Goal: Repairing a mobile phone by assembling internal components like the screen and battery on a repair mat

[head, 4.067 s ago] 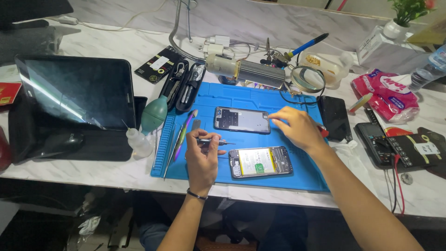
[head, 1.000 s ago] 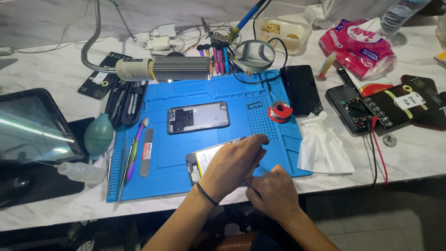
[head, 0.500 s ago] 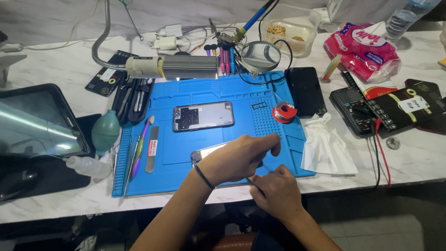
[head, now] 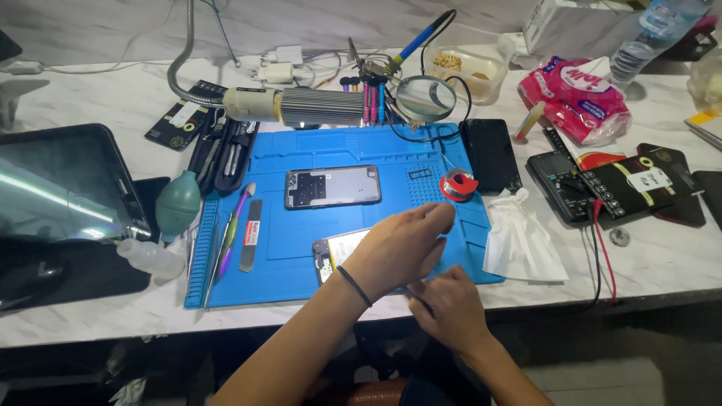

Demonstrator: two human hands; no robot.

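On the blue mat (head: 316, 259) the near phone (head: 336, 250) lies opened, its insides showing, the left hand (head: 398, 248) flat on it with fingers loosely together, the right hand (head: 445, 307) seemingly pinching a thin tool (head: 415, 298); a second phone (head: 332, 186) lies opened farther back.

At lower centre we see our left hand (head: 402, 244) resting over an opened phone (head: 338, 252) on the blue rubber work mat (head: 316, 150); our right hand (head: 447, 304) pinches a thin dark tool (head: 416, 299) just below it.
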